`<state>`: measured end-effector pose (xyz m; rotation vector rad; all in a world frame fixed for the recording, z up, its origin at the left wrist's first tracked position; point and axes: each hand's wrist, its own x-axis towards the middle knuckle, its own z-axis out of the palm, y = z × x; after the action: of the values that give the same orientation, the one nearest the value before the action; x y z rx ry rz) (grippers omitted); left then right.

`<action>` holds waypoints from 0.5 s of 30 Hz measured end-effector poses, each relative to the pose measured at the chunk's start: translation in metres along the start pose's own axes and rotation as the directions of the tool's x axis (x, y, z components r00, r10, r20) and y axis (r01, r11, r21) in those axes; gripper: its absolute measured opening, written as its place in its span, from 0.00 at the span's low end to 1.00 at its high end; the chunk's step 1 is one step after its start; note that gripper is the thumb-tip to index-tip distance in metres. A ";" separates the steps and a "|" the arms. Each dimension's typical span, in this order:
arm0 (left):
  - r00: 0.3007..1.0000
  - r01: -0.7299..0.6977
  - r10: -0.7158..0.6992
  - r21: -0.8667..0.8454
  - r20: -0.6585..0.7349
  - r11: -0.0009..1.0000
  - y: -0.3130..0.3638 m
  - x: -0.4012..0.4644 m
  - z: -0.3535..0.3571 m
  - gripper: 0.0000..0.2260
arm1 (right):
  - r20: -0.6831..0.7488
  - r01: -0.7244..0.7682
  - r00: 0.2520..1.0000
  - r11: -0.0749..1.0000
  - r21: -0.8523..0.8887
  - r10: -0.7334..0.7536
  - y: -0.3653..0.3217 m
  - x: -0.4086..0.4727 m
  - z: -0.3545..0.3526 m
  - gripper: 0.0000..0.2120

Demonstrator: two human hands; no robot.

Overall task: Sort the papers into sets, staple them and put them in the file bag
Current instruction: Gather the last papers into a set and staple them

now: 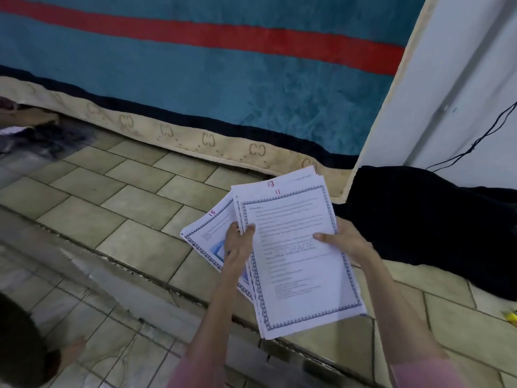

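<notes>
Both hands clamp the papers (296,256), left hand (237,245) fanning, right hand (342,242) steadying: sorting underway I'd say, next split a numbered set off.

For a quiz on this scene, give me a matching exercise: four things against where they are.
Things:
1. page 11
2. page 15
3. left hand
4. right hand

Places:
A. fanned out to the stack's left
B. on top of the stack
C. gripping the stack's right edge
D. thumb on the top page's left edge

Pairs: 1-B, 2-A, 3-D, 4-C
</notes>
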<state>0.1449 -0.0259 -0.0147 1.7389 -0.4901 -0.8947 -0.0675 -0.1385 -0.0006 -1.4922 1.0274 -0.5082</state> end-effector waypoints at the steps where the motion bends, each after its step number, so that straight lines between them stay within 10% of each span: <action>1: 0.998 -0.003 0.007 0.053 -0.063 0.999 -0.003 -0.002 -0.003 0.14 | 0.036 0.025 0.999 0.998 -0.052 -0.023 -0.008 0.010 0.008 0.23; 5: 0.926 0.215 -0.087 0.322 -0.368 0.922 -0.003 -0.007 -0.012 0.19 | 0.140 0.120 0.986 0.966 -0.227 -0.089 -0.032 0.045 0.043 0.21; 10: 0.879 0.354 -0.268 0.162 -0.395 0.921 0.004 -0.012 -0.017 0.26 | 0.211 0.082 0.977 0.830 -0.552 0.043 -0.028 0.057 0.067 0.23; 15: 0.810 0.381 -0.343 -0.018 -0.476 0.924 0.006 -0.005 -0.022 0.30 | 0.073 0.018 0.997 0.894 -0.448 0.016 -0.019 0.051 0.079 0.32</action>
<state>0.1598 -0.0109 -0.0038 2.0813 0.1441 -0.6740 0.0274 -0.1377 -0.0112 -1.9039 1.1339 -0.2159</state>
